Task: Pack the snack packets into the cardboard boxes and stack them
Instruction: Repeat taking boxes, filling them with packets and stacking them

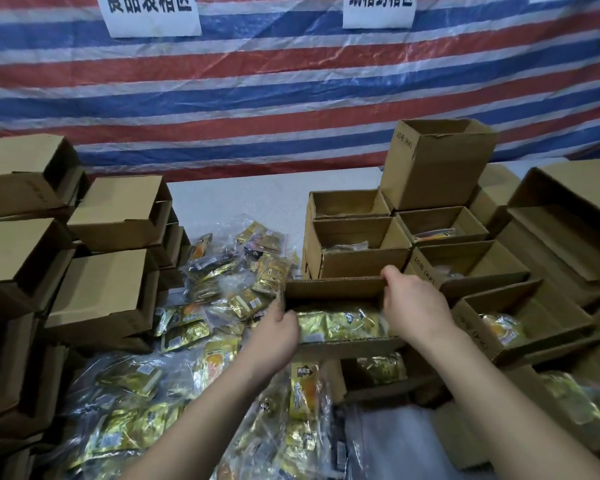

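open cardboard box (pixel 333 289) of gold snack packets (pixel 340 323), gripped at its left end by left hand (pixel 278 329) and right end by right hand (pixel 416 306), mid-table (pixel 239 199) beside stacked boxes (pixel 357 244).

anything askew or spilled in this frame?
Nothing damaged. The tall empty box on top of the right-hand stack sits rotated and tilted against the rows beneath. Loose snack packets sprawl unsorted across the table. Both hands, left and right, hold a filled box.
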Motion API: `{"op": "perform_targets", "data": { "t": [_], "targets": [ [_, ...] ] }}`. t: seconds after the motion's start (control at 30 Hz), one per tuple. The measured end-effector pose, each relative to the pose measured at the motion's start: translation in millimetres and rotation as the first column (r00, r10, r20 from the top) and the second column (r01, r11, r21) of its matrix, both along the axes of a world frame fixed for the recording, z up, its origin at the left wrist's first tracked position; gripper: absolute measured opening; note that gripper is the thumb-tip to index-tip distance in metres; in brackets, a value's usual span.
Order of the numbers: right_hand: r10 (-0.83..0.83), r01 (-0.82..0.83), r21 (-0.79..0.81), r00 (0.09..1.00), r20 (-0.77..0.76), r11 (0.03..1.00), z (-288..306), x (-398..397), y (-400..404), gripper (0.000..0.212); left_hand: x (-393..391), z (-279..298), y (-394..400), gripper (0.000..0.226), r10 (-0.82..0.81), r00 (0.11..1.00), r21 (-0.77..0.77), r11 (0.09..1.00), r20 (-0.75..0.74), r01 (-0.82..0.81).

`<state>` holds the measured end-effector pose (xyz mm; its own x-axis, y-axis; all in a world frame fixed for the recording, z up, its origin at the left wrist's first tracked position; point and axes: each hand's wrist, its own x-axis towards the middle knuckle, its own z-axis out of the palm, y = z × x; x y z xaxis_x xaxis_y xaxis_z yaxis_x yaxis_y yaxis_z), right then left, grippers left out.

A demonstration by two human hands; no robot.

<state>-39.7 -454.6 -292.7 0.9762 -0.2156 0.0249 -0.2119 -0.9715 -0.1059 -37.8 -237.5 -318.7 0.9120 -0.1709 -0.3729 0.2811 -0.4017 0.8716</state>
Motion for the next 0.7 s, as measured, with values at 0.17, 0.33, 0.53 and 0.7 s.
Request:
{"op": "perform_targets", "data": {
  "t": [0.17,0.33,0.53,0.7],
  "targets": [
    [-0.049,0.049,-0.002,0.999,0.022,0.999,6.9,25.6,-30.7,0.025,32.0,-10.2,-37.8,0.048,0.032,0.997,-0.022,0.999,-0.066,-0.034],
    [-0.04,0.045,-0.038,0.992,0.118,0.998,1.8,47.2,-47.9,0.021,47.7,-15.1,-59.0,0.046,0.043,0.993,-0.092,0.994,-0.107,-0.053],
    [-0.014,0.022,-0.064,0.993,0.117,0.998,-6.8,62.8,-63.3,0.024,58.0,-19.2,-76.7,0.039,0.055,0.976,-0.125,0.989,-0.21,-0.083],
    [0.002,0.005,-0.106,0.998,0.065,0.994,-11.8,68.4,-70.9,0.037,61.0,-21.3,-87.3,0.035,0.039,0.963,-0.151,0.985,-0.266,-0.081]
  ]
}}
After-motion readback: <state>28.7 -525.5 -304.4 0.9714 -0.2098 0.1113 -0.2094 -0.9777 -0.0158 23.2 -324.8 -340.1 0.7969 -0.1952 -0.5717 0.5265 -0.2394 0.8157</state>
